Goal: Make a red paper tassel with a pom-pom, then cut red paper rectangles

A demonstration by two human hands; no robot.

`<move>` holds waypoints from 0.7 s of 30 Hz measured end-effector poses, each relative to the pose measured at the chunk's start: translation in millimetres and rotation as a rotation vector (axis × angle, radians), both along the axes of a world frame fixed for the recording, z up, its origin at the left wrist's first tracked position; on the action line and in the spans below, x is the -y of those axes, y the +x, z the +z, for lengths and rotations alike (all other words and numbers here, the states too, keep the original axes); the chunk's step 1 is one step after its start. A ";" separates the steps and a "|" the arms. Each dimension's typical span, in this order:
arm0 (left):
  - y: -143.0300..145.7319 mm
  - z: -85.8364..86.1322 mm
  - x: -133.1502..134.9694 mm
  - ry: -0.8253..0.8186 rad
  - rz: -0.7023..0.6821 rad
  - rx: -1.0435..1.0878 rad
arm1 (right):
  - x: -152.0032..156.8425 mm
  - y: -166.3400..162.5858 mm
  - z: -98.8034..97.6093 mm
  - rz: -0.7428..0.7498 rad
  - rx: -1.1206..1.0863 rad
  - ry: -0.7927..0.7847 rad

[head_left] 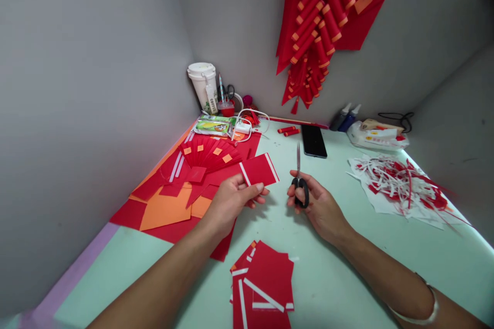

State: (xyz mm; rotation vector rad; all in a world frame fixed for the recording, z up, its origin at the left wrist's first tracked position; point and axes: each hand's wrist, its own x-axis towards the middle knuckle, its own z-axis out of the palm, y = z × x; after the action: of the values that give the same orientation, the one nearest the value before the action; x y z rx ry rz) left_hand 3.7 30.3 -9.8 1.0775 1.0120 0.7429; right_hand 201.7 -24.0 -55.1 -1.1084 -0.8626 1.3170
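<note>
Between the thumb and fingers of my left hand (235, 198) is a red paper piece (259, 169) with white strips along two opposite edges. My right hand (318, 208) has its fingers in the black handles of a pair of scissors (298, 162). The blades look closed and point away from me, a short way right of the paper and apart from it. Below my hands on the table lies a pile of red paper pieces (270, 272), several with white strips on them.
Red and orange sheets (168, 205) and a folded red fan (210, 154) lie left. Paper scraps (403, 185) are heaped right. At the back are a white cup (203, 87), a phone (314, 140) and bottles (349, 118). Red paper firecrackers (322, 15) hang on the wall.
</note>
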 end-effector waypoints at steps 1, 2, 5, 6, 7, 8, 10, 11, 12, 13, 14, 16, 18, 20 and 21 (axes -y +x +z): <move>-0.4 -0.2 0.0 -0.004 -0.002 0.008 | 1.5 -1.3 -1.0 0.034 0.037 0.012; -0.8 -0.3 0.0 -0.010 -0.003 0.015 | 2.9 -2.4 -1.9 0.067 0.068 0.024; -2.3 1.3 -0.9 -0.023 0.008 0.016 | 6.0 -4.2 -3.1 0.144 0.120 0.042; -2.9 2.6 -1.2 -0.020 0.020 0.012 | 6.6 -4.5 -2.9 0.160 0.126 0.041; -3.4 4.0 -1.6 -0.015 0.035 0.008 | 7.1 -4.7 -2.5 0.173 0.130 0.039; -3.9 5.5 -1.9 -0.009 0.051 0.003 | 7.6 -5.0 -2.0 0.184 0.131 0.038; -4.6 8.0 -2.3 0.001 0.075 -0.006 | 8.7 -6.0 -0.8 0.203 0.131 0.030; -4.8 8.7 -2.4 0.003 0.083 -0.010 | 9.3 -6.7 -0.2 0.211 0.130 0.023; -4.9 9.1 -2.5 0.002 0.089 -0.012 | 9.9 -7.4 0.2 0.218 0.128 0.014; -5.0 9.2 -2.6 0.002 0.093 -0.012 | 10.5 -8.0 0.4 0.224 0.126 0.004; -5.1 9.1 -2.6 0.002 0.097 -0.010 | 11.0 -8.4 0.5 0.232 0.122 -0.005; -5.2 8.7 -2.7 0.003 0.103 -0.009 | 11.8 -8.4 -0.1 0.247 0.119 -0.018; -5.3 8.7 -2.8 0.006 0.107 -0.011 | 12.2 -7.4 -1.1 0.262 0.124 -0.024; -5.2 9.1 -2.8 0.008 0.108 -0.015 | 12.5 -6.1 -2.0 0.273 0.132 -0.028; -5.1 9.3 -2.7 0.009 0.109 -0.018 | 12.6 -5.6 -2.4 0.278 0.136 -0.029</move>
State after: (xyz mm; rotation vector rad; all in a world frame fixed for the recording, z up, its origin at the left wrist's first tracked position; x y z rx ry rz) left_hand -1.4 33.0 -0.5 1.0448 1.0902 0.8272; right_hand 196.1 -36.6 -57.4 -1.1404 -1.1334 1.4973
